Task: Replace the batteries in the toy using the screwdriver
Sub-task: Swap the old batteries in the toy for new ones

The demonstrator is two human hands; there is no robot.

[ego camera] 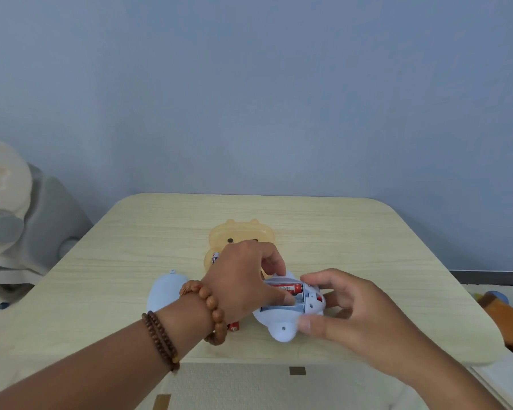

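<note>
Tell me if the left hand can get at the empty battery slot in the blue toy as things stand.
Probably yes. The left hand already has its fingertips at the open compartment of the blue toy, the cover is off, and one red battery fills only the far slot. The right hand grips the toy's right side, clear of the near slot.

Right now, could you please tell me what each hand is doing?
Left hand: fingers pressing into the blue toy's battery compartment.
Right hand: closed on the blue toy, steadying it.
</note>
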